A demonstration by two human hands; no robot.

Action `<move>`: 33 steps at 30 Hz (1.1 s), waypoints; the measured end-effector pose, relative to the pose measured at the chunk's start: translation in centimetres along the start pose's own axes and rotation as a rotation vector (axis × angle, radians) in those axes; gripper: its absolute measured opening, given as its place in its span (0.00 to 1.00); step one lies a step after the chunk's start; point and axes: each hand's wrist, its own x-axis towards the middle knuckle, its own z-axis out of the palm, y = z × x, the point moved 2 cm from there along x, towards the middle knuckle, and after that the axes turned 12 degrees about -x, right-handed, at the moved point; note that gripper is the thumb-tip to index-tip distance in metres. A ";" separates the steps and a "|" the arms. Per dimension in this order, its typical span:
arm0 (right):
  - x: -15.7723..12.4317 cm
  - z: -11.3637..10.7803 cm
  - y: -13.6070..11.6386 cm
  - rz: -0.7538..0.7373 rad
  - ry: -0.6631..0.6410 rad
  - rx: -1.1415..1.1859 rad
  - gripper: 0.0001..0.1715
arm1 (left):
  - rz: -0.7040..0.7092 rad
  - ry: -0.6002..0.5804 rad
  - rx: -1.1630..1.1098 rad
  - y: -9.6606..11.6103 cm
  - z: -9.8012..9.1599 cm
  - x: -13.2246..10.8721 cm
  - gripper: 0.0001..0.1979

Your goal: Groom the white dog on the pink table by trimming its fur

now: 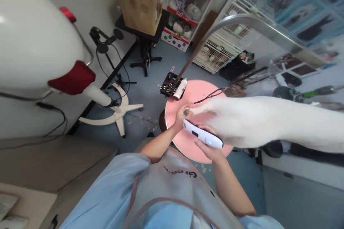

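My left hand (180,118) is closed around the paw (185,112) of a white-furred animal (258,121), and dark pads show on the paw. The animal's leg and body stretch off to the right edge; its head is not visible. In my right hand (211,149) lies a white hair clipper (202,135) with a dark switch and a small green light. Its narrow end points toward the paw, close to my left hand. Both hands are over a round pink table (177,139).
A black tool holder (169,85) with scissors and a white bottle-like item (180,89) sits at the table's far edge, by a curved metal arm (199,46). A large white machine (34,35) on a wheeled base (118,114) stands left. Cages (212,55) stand behind.
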 end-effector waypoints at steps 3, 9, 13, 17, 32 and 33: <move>-4.2 0.1 1.8 0.243 0.118 0.250 0.25 | -0.165 0.209 0.153 -1.8 -3.4 0.9 0.17; -13.0 1.1 7.1 0.771 0.581 0.826 0.32 | -0.253 0.004 0.683 -2.9 -8.9 -0.4 0.13; -18.1 0.6 10.5 0.939 0.771 0.924 0.23 | -0.252 -0.130 0.899 -2.7 -10.5 -3.3 0.11; -23.2 -1.3 13.0 0.962 0.824 0.845 0.20 | -0.285 -0.182 1.085 -3.9 -9.8 -5.7 0.16; -44.7 -13.9 22.0 1.198 0.978 0.992 0.23 | -0.168 -0.635 1.311 -22.2 11.3 -17.6 0.15; -45.2 -14.7 22.7 1.204 0.972 0.997 0.24 | -0.150 -0.637 1.335 -23.2 12.7 -16.9 0.17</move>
